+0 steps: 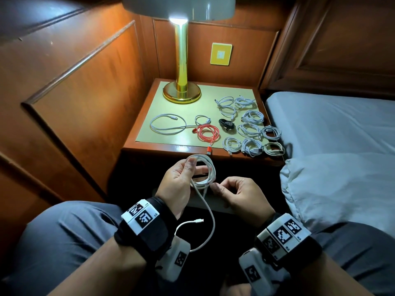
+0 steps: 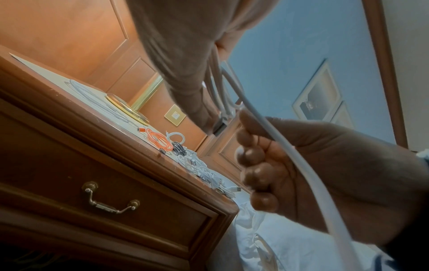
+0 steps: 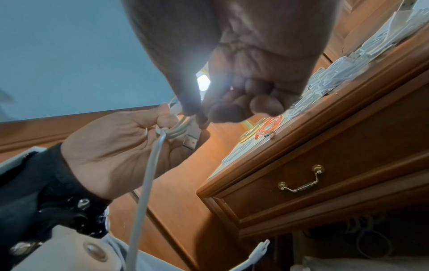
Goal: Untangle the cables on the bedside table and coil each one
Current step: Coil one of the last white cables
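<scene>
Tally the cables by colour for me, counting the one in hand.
White cables on the bedside table: 10, roughly, since the right cluster is tight
Red cable: 1
Black cable: 1
White cable held by the left hand and pinched by the right hand: 1
Total: 13

The left hand is raised palm up, thumb pressed over the top of a white cable coil, the fingers curled behind it. The right hand sits just beside and a little lower, knuckles up, thumb and forefinger pinching the coil's bottom edge, the other fingers tucked in. Both wrists wear black straps, forearms angled inward above the lap.
</scene>
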Action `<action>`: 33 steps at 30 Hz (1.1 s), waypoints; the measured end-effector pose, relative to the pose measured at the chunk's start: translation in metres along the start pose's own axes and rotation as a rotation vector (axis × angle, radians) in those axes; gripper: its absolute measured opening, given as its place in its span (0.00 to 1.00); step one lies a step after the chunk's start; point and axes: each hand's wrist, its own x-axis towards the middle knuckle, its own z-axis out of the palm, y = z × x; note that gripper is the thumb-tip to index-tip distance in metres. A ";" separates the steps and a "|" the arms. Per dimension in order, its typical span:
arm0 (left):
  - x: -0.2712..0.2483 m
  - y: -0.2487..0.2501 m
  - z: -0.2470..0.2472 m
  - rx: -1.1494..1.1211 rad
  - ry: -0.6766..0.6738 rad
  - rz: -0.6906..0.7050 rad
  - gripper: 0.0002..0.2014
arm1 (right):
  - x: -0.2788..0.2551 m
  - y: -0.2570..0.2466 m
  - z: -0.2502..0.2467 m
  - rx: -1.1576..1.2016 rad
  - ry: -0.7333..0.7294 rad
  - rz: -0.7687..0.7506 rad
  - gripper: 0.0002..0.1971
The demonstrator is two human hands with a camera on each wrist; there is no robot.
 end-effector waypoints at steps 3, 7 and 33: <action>0.002 0.002 -0.002 -0.006 0.039 0.014 0.19 | -0.003 -0.001 0.003 0.073 -0.259 0.114 0.26; 0.005 0.003 -0.005 -0.028 0.019 0.006 0.19 | -0.007 -0.002 0.008 0.284 -0.579 0.232 0.20; 0.001 -0.010 -0.016 0.447 -0.456 -0.022 0.17 | 0.016 -0.003 -0.021 -0.104 -0.068 -0.047 0.11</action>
